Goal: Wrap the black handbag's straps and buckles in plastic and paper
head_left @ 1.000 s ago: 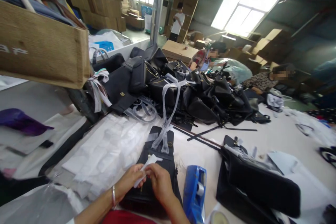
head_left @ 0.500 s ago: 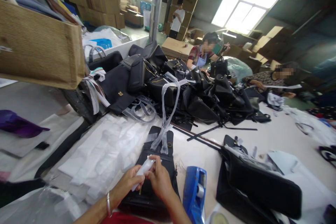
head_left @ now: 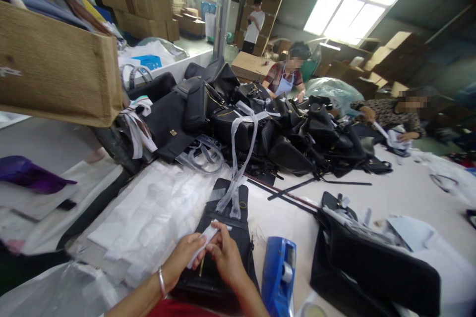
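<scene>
A black bag (head_left: 223, 285) lies in front of me, with plastic-wrapped straps (head_left: 235, 193) stretching from its top toward the pile behind. Above the bag, a strip of thin white wrapping (head_left: 203, 247) is pinched between my hands. My left hand (head_left: 186, 253), with a silver bangle at the wrist, grips the strip's lower part. My right hand (head_left: 227, 252) has its fingertips closed on the upper end. What lies inside the wrapping is hidden. Below the hands a gold zipper pull (head_left: 201, 266) shows on the bag.
A blue tape dispenser (head_left: 277, 272) stands right of the bag. White wrapping sheets (head_left: 148, 213) lie on the left. Many black bags (head_left: 275, 131) are heaped behind, and another black bag (head_left: 379, 257) lies to the right. Two people (head_left: 284, 77) work across the table.
The view has shifted slightly. My hands stay on the white wrapping with little movement. Across the table, the worker at the right has lowered a white strip.
</scene>
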The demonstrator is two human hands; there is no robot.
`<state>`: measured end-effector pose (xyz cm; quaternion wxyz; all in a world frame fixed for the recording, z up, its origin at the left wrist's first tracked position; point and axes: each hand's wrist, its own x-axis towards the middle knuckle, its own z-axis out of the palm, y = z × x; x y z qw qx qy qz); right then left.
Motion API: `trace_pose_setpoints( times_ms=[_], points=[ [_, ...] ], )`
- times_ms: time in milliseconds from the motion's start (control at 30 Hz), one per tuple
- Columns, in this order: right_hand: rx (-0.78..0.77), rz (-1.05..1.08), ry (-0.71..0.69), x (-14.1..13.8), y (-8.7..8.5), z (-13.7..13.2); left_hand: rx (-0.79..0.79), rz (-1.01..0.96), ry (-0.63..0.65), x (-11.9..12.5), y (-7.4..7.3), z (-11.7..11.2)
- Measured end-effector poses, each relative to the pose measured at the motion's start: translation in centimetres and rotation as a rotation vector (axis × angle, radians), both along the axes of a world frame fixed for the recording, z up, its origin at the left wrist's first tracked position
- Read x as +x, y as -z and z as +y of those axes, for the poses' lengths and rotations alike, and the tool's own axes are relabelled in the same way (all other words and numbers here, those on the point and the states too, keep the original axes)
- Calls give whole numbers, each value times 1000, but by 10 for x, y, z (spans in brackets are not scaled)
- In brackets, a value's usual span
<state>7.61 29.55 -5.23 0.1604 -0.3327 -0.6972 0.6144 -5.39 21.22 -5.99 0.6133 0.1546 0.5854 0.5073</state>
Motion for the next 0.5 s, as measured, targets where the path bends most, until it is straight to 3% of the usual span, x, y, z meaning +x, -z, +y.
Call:
trace_pose_setpoints(
  times_ms=[200,400,500],
  points=[
    [261,-174,-23,-9,-3,1,-31,-225,-27,-11,2,-1],
    [599,-201,-220,-7,-6,8,-64,-445,30,-23,5,-1],
    [842,-233,-343,-6,-2,15,-98,-506,78,-27,8,0]
  ],
)
